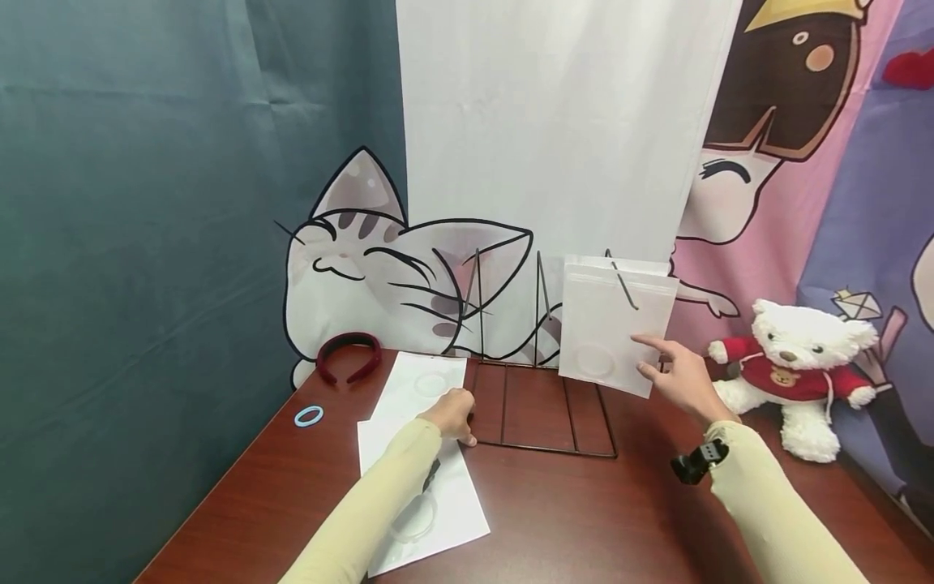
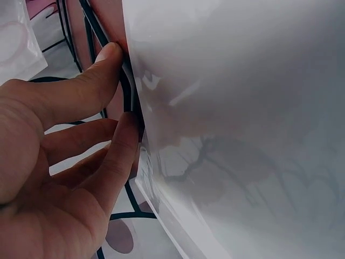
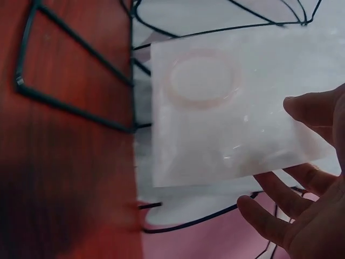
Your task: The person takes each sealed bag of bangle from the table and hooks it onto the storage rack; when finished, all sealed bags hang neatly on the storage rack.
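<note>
A black wire display rack (image 1: 547, 449) stands on the table, its upright prongs at the back. My left hand (image 1: 452, 414) is at the front left of its base; in the left wrist view the thumb and a finger pinch the black wire (image 2: 127, 89). From the rightmost prong hang white, translucent pouches (image 1: 613, 324), one behind another, a faint ring shape showing low on the front one. Beside their right edge is my right hand (image 1: 682, 377), fingers loosely spread, the index finger reaching over the front pouch (image 3: 199, 145). Whether it touches is unclear.
Two more white pouches (image 1: 463, 511) lie overlapping on the table under my left forearm. Farther left are a dark red headband (image 1: 350, 339) and a light blue ring (image 1: 309, 416). A white teddy bear (image 1: 803, 349) in a red top sits at the right.
</note>
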The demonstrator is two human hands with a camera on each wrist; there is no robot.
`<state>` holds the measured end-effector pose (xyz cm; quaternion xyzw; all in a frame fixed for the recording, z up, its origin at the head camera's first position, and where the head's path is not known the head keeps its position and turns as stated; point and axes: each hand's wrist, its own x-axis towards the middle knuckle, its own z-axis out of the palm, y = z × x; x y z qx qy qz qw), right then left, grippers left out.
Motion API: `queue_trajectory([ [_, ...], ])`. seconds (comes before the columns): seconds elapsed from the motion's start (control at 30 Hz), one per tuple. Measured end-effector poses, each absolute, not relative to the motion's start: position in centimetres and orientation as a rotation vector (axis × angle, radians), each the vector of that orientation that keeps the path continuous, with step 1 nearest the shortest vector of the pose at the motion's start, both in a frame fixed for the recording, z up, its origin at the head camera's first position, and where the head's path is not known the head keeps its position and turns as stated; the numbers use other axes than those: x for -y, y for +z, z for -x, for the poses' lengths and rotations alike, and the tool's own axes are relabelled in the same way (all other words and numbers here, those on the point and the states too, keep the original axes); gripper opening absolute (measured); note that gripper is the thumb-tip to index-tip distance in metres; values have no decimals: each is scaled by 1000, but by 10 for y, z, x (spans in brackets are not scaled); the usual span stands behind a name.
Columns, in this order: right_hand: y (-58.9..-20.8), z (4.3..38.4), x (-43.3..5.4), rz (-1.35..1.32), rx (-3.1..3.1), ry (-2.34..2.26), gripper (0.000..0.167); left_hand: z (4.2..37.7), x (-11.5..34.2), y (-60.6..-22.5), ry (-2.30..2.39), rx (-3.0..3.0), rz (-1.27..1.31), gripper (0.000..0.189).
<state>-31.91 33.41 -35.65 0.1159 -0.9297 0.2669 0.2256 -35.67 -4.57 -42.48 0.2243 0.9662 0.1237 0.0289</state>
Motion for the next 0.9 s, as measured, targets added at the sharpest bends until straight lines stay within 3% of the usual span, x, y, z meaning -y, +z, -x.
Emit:
queue_trajectory([
  [0.4, -400, 307, -347, -280, 2689, 761, 47, 357, 46, -424, 396, -2965, -694, 42],
  [0.67, -421, 304, -337, -423, 2846, 818, 35, 358, 47, -423, 397, -2965, -690, 42],
  [0.9, -428, 301, -319, -550, 2993, 674, 50, 360, 46, -424, 377, -2960, -705, 42],
])
